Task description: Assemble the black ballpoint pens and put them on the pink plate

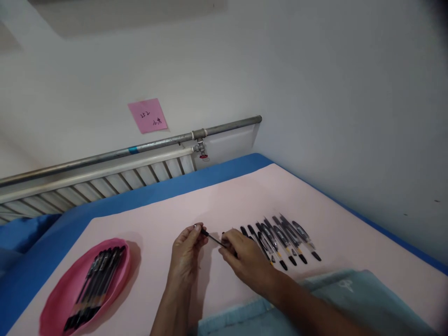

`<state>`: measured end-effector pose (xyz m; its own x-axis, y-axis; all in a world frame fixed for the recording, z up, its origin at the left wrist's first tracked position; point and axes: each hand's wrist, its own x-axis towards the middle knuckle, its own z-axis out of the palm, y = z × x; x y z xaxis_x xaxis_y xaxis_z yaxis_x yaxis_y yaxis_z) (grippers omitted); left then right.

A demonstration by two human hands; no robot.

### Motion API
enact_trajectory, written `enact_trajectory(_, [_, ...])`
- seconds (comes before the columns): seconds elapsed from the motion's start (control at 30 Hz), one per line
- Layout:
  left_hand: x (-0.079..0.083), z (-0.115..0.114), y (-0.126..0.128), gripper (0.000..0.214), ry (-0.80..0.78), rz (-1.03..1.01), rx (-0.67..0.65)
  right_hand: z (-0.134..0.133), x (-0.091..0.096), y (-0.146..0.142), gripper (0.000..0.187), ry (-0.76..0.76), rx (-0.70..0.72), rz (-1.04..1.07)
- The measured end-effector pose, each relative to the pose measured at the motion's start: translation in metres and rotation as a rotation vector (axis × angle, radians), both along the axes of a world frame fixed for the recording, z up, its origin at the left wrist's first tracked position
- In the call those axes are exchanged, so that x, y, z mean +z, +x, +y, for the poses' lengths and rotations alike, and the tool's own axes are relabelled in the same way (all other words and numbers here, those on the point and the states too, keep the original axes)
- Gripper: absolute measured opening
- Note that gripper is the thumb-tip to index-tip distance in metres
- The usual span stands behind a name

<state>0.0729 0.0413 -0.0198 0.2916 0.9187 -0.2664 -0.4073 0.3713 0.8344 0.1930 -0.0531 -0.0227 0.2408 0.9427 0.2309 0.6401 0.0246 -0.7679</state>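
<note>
In front of me my left hand (191,245) pinches the thicker black end of a slim pen part (214,239). Its thin dark shaft, which looks like a refill, runs down to the right into the closed fingers of my right hand (241,254). Those fingers hide the shaft's far end. Just right of that hand lie several loose pen pieces (280,238), with clear barrels, black caps and dark thin parts side by side. On the left, a pink oval basket (52,298) holds a bundle of black pens (96,284).
A pale pink sheet (154,228) covers the blue table (224,169). Light blue cloth (367,298) lies at the near right edge. Behind stand a white radiator (122,182), a metal pipe (157,142) and a wall with a pink note (149,115).
</note>
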Motion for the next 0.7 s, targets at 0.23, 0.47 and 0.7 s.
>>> enact_trajectory(0.23, [-0.001, 0.0, 0.0, 0.026, -0.017, 0.005, 0.013, 0.0, -0.001, 0.0, 0.015, 0.017, 0.055, 0.019])
enact_trajectory(0.47, [0.001, -0.001, 0.002, 0.021, 0.083, -0.026, -0.042, 0.0, 0.003, -0.001, 0.008, -0.12, 0.089, 0.253])
enact_trajectory(0.7, [-0.008, -0.009, 0.009, 0.026, 0.198, 0.162, -0.125, 0.007, 0.007, 0.02, 0.008, -0.078, -0.088, 0.514])
